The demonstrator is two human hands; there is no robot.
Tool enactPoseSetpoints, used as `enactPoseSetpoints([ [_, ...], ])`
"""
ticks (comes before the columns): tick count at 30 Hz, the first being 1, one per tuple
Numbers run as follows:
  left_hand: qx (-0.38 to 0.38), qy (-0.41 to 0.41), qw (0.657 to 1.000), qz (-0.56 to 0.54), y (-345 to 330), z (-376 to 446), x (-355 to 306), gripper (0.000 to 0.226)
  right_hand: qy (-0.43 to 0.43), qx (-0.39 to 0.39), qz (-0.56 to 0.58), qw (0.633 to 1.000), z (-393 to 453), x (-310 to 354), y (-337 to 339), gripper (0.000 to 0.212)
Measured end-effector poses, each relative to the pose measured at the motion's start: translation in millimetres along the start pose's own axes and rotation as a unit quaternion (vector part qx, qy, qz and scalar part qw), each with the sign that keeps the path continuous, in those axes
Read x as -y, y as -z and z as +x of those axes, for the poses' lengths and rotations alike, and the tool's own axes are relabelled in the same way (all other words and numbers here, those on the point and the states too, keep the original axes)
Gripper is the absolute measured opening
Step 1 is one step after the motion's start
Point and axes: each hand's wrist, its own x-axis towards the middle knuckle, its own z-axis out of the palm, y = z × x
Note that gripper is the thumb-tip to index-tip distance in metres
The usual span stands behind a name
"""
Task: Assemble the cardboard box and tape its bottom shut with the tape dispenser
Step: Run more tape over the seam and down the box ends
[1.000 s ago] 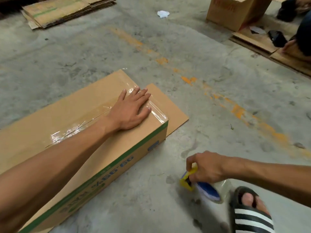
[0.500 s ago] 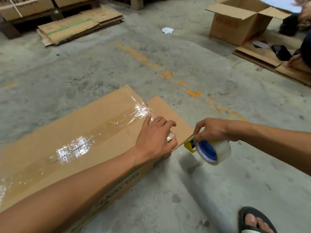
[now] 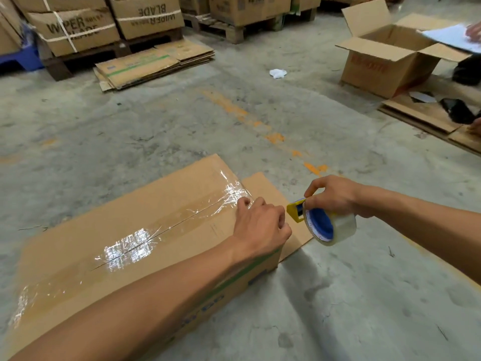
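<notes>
Long brown cardboard box with a green stripe on its side [image 3: 145, 230] lies on the grey concrete floor [image 3: 351, 295], taped face up, clear shiny tape strip [image 3: 130, 247] running along the centre seam from the near left end to the far right end. Left forearm crosses the box from the bottom left; left hand [image 3: 260, 222] sits at the box's far right end, fingers curled into a loose fist over the edge where the tape ends; whether they pinch the tape cannot be told. A loose flap of brown cardboard [image 3: 270, 194] sticks out flat on the floor past that end. Just right of the left hand, apart from it, the right hand [image 3: 333, 196] grips from above the clear tape roll with blue core on a yellow plastic dispenser [image 3: 321, 225], held in the air above the flap's edge, yellow cutter end pointing at the left hand. Further out, faded orange paint marks [image 3: 276, 138] on the floor. Far left, stack of flattened cardboard sheets [image 3: 153, 65]; behind it, strapped brown cartons printed WIPER BLADE on pallets [image 3: 75, 29]. Small crumpled white scrap [image 3: 278, 73] mid-floor. Far right, open brown carton with flaps up [image 3: 390, 58], another person's hand [image 3: 473, 32] on a white sheet [image 3: 450, 37] above it.
</notes>
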Motion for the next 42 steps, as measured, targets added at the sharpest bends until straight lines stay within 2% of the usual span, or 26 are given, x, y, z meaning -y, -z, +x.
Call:
enactPoseSetpoints([
  [3,-0.018,-0.009,0.999,0.029,13.5,17.5,31.6,0.030,0.004,-0.008,0.005,1.000,5.0,3.0,1.2,0.024],
  [6,-0.054,-0.007,0.998,0.042,27.9,38.1,82.0,0.027,0.007,-0.008,0.009,1.000,10.7,4.5,0.2,0.025],
  [10,-0.054,0.007,0.996,0.068,37.9,55.9,120.9,0.032,0.008,-0.008,0.009,1.000,18.7,8.0,-2.6,0.024],
  [13,0.014,0.088,0.992,0.085,39.6,67.1,130.3,0.046,0.010,-0.007,0.015,1.000,24.7,9.9,-4.7,0.021],
  [16,0.029,0.138,0.986,0.090,38.5,74.5,136.5,0.056,0.012,-0.004,0.018,1.000,30.6,9.0,-5.7,0.019],
  [18,0.009,0.161,0.983,0.085,39.9,80.6,141.4,0.054,0.013,-0.004,0.019,1.000,33.5,6.9,-5.9,0.019],
  [21,-0.008,0.226,0.974,0.020,43.2,96.0,143.6,0.038,0.005,-0.003,0.027,1.000,36.8,1.2,-5.1,0.019],
  [23,-0.014,0.249,0.968,-0.020,41.1,106.3,139.4,0.039,-0.003,0.000,0.033,0.999,38.1,-2.9,-4.7,0.020],
  [27,-0.051,0.229,0.969,-0.079,36.1,114.7,137.9,0.063,-0.015,0.003,0.035,0.999,40.4,-9.6,-4.9,0.020],
  [29,-0.069,0.200,0.973,-0.086,33.9,116.3,141.2,0.057,-0.018,0.006,0.036,0.999,41.2,-13.1,-4.8,0.019],
  [32,-0.093,0.155,0.983,-0.039,30.9,119.4,142.7,0.035,-0.024,0.009,0.037,0.999,43.0,-17.7,-4.8,0.019],
  [34,-0.107,0.131,0.986,-0.013,28.9,120.9,143.6,0.028,-0.025,0.007,0.037,0.999,44.5,-19.0,-4.8,0.019],
  [39,-0.117,0.100,0.988,0.005,29.3,115.6,141.0,0.031,-0.018,0.005,0.041,0.999,46.3,-17.0,-6.7,0.020],
  [42,-0.056,0.091,0.994,-0.001,35.5,106.6,143.6,0.038,-0.011,0.001,0.044,0.999,47.1,-11.9,-8.2,0.019],
])
